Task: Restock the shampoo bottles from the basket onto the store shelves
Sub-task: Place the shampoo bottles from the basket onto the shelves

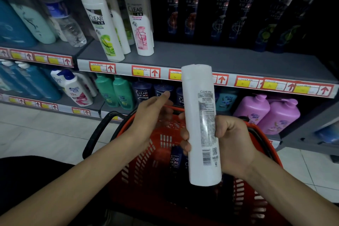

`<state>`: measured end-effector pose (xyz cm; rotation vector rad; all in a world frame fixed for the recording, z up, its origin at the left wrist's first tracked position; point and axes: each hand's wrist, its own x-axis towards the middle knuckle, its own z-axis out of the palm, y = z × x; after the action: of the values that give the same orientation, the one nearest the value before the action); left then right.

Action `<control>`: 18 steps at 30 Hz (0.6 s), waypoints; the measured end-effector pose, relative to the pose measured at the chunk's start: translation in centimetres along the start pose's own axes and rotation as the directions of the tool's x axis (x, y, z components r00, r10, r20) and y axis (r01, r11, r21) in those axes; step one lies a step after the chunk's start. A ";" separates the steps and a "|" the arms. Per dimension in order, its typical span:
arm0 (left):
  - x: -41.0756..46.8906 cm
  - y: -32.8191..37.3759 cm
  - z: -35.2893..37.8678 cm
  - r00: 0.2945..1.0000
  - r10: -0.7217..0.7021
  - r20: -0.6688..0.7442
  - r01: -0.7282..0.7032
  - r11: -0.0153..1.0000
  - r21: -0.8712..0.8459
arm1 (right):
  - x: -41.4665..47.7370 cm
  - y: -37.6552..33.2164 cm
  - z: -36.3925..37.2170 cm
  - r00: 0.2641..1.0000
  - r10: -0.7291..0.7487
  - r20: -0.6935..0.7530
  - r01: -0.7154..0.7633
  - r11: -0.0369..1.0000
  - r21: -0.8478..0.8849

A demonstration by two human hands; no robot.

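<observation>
My right hand (227, 139) grips a tall white shampoo bottle (200, 97) upright, its back label and barcode facing me, above the red basket (139, 167). My left hand (152, 113) hovers open over the basket's left side, fingers extended, holding nothing. Inside the basket stands a dark CLEAR bottle (175, 161). On the middle shelf (211, 58), white CLEAR bottles (102, 24) stand at the left and dark CLEAR bottles (192, 9) line the back right.
The shelf front right of the white bottles is bare grey board. Red-and-yellow price tags (146, 72) run along the shelf edge. The lower shelf holds green, navy and pink bottles (266, 113). The basket's black handle (97, 130) hangs left over the tiled floor.
</observation>
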<state>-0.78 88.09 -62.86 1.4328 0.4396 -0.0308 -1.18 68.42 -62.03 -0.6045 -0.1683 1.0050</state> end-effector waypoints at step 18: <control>-2.2 1.9 -0.2 0.958 0.236 0.164 -0.244 0.969 0.030 | 3.3 0.2 2.3 0.767 -0.494 -0.409 -0.072 0.567 -0.821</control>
<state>-2.30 88.02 -60.44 1.5124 0.1315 0.0395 -0.50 72.21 -60.69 -1.7002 -0.1168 0.3642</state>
